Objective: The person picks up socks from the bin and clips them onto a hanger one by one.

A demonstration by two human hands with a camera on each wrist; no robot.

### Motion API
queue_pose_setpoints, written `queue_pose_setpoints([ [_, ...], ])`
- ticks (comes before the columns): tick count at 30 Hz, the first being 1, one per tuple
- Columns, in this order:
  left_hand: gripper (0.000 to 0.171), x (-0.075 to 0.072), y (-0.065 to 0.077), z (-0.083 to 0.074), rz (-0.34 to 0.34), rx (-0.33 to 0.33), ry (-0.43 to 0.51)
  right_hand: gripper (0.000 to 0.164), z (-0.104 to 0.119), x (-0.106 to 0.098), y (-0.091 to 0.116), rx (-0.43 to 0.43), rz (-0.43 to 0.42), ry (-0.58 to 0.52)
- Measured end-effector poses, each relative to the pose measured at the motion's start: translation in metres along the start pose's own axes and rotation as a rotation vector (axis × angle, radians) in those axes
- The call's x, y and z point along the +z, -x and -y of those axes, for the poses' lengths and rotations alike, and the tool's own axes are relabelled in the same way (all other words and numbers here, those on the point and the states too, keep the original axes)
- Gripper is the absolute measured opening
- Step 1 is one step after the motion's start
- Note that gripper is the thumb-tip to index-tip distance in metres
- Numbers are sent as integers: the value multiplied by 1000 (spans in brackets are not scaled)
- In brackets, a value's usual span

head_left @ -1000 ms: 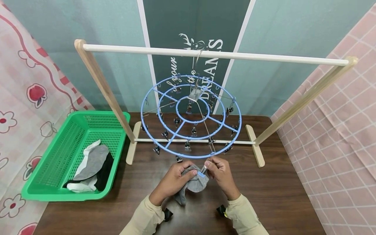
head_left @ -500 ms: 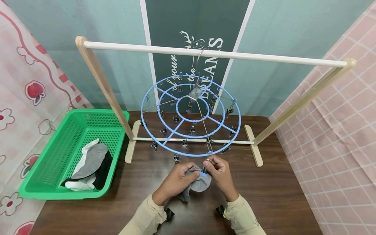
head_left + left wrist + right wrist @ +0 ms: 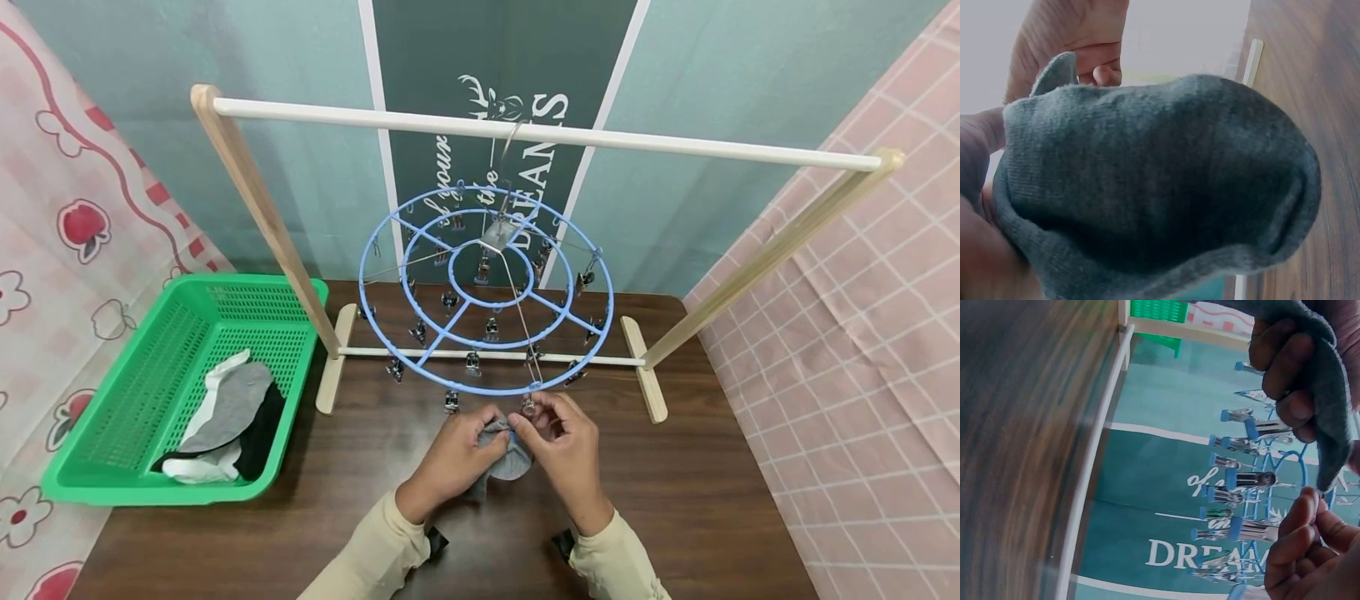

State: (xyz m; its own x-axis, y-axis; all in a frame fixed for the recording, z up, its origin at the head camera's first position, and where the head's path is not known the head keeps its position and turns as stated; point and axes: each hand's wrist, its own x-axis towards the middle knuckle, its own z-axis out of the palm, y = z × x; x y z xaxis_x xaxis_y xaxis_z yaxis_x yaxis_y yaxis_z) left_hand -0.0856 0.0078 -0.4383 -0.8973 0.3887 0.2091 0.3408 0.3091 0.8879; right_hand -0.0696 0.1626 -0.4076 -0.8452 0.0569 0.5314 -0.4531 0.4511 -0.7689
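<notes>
A person's left hand pinches a grey sock between thumb and curled fingers. Its grip is closed down on the cloth. The sock is between the two hands, above the near part of the counter and just below the near edge of a round blue hanger. In the left wrist view it fills much of the space, its knit side rounded out and its lower edge folded over.

The right hand has its thumb and forefinger brought together at the sock's edge, as the right wrist view shows, so its grip is narrow, with the cloth at the fingertips. A metal clip hangs from the hanger right at these fingers; whether they also hold it cannot be told, since the fingers cover part of it.

The hanger has three rings joined by spokes, with many more clips around it, and hangs by a hook from the white rod of a wooden stand. To the left of the stand, a green basket holds a small heap of white, grey and black cloth. Behind the stand is a green backdrop with white lettering.
</notes>
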Motion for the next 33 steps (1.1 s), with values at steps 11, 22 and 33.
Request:
queue_pose_setpoints([
  [11,18,-3,12,1,158,34,-299,22,-1,1,-2,-45,-54,59],
  [22,29,-43,31,8,297,-45,-201,31,-31,-2,2,-116,-114,117],
  [33,20,-106,46,31,29,-158,-50,25,-52,0,14,-240,-254,82],
])
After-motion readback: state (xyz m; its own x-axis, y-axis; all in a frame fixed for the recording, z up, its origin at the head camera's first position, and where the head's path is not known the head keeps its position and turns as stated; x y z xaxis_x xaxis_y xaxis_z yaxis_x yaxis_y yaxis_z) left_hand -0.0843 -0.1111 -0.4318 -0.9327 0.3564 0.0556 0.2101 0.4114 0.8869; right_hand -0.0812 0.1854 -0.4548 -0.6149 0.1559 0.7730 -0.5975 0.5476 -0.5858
